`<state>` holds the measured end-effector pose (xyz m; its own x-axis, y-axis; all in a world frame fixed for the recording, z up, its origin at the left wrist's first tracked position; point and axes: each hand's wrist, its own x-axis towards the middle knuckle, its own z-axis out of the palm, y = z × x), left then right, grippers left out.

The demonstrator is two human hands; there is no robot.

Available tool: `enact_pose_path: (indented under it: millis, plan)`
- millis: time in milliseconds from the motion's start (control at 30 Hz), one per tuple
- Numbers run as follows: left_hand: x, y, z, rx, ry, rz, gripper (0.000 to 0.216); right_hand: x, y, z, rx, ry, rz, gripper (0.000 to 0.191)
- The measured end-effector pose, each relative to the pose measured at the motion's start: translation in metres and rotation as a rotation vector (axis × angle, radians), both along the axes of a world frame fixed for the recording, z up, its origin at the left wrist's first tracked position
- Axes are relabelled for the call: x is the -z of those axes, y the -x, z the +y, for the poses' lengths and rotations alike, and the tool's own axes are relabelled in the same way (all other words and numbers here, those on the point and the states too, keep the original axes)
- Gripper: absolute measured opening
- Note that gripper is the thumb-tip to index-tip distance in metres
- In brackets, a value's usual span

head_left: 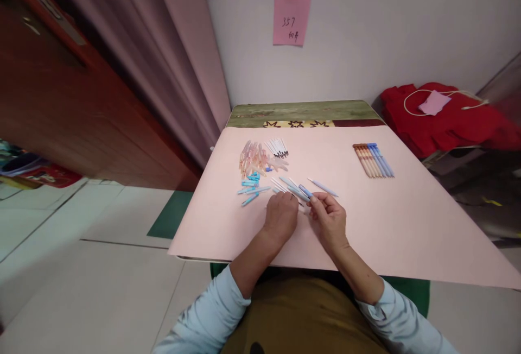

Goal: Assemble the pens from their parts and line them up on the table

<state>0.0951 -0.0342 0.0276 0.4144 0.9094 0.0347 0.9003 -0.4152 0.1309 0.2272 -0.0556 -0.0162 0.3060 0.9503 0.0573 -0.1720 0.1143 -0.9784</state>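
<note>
My right hand (329, 221) pinches a blue pen part (305, 191) between thumb and fingers, over the pink-covered table. Close beside it, my left hand (282, 214) is curled knuckles-up over some white refills (278, 184); its fingertips are hidden, so what it grips does not show. Pale blue pen barrels (291, 184) lie just beyond both hands. One lone lilac pen barrel (323, 187) rests to the right of them. Left of the hands are several light blue pen pieces (254, 191) and bright turquoise pen parts (253, 176).
Farther back lie a heap of pinkish clear pen parts (254, 157) and white refills with black ends (277, 147). A row of brown and blue pens (373, 160) is at the right. Red cloth (401, 120) with a white cable stands beyond the table (407, 223). A curtain (179, 44) hangs left.
</note>
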Motion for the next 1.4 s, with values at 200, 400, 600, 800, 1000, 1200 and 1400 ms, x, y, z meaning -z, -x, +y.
enact_pose_path:
  millis: [200,400,600,800,1000,1200,1400]
  plan:
    - [-0.009,-0.011,-0.002,0.054,0.0,0.065,0.026,0.005,-0.001,0.001,-0.015,0.0,0.007,0.025]
    - [-0.005,-0.001,0.005,0.014,-0.023,-0.097,0.017,-0.003,0.0,0.0,-0.002,0.007,-0.02,0.023]
    - [-0.007,0.026,0.012,-0.278,0.202,-1.148,0.004,-0.01,0.002,-0.004,-0.016,-0.003,-0.111,0.024]
    - [-0.004,0.018,0.007,-0.437,0.702,-2.038,0.023,-0.011,0.004,-0.008,-0.08,-0.065,-0.216,0.023]
    - [-0.003,0.006,0.001,-0.443,0.791,-2.104,0.023,-0.011,0.005,-0.006,-0.105,-0.046,-0.158,0.024]
    - [-0.004,0.006,0.0,-0.399,0.747,-2.105,0.024,-0.007,0.006,-0.008,-0.21,-0.031,-0.205,0.025]
    - [-0.007,0.006,-0.001,-0.364,0.733,-2.057,0.021,-0.01,0.008,-0.01,-0.248,-0.081,-0.259,0.019]
